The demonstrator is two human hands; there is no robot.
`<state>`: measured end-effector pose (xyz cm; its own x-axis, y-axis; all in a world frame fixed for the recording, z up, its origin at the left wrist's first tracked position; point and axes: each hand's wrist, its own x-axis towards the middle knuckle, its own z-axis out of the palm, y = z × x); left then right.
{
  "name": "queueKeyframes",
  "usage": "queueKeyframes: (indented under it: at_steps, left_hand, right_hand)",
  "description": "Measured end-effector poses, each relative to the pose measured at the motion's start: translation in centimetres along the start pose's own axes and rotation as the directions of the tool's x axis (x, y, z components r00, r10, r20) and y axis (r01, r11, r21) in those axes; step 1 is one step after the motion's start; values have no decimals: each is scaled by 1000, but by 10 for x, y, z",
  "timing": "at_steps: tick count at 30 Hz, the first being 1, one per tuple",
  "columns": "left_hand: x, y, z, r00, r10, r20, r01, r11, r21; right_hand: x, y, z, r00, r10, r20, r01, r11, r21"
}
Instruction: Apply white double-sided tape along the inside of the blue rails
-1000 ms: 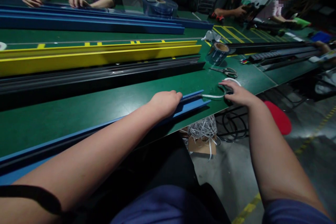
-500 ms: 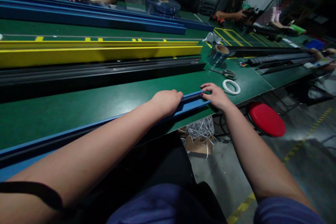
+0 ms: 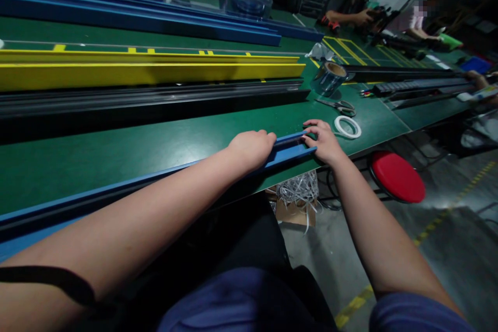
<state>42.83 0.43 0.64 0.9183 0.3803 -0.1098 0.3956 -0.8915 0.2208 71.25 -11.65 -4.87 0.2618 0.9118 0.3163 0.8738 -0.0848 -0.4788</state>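
Note:
A long blue channel profile (image 3: pixel 292 153) lies along the front edge of the green table, running from the lower left toward the middle. My left hand (image 3: pixel 253 149) is closed over it a little short of its right end, with the fingertips partly hidden behind the hand. At that end, my right hand (image 3: pixel 327 142) grips the channel with thumb and fingers bent around its tip. My left forearm covers much of the channel's length. Just beyond my right hand lie a roll of white tape (image 3: pixel 347 127) and a pair of scissors (image 3: pixel 342 107).
Yellow profiles (image 3: pixel 155 77) and black profiles (image 3: pixel 163 104) lie across the table, blue ones (image 3: pixel 155 15) behind. A clear film roll (image 3: pixel 330 80) stands beyond the scissors. A red stool (image 3: pixel 397 176) and a box of shredded strips (image 3: pixel 298 212) are below. Co-workers sit around.
Both hands keep their places on the blue channel; the right fingers have shifted slightly at its end. The whole view has moved a little.

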Motion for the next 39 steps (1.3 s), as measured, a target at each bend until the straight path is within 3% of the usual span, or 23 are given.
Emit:
queueKeyframes:
  at_steps: [6, 15, 27, 39]
  left_hand:
    - [-2, 3, -3, 1000, 2, 2, -2, 1000, -1]
    - [-1, 3, 0, 1000, 4, -16, -4, 1000, -3]
    - [3, -2, 6, 999, 9, -34, -9, 1000, 6]
    - [5, -5, 6, 1000, 8, -4, -8, 1000, 29]
  right_hand:
    - [6, 4, 0, 998, 54, 44, -55, 998, 18]
    - [6, 5, 5, 999, 55, 1, -54, 997, -56]
    - [18, -4, 2, 997, -60, 49, 67, 984, -164]
    - [25, 5, 4, 995, 6, -98, -31, 966, -257]
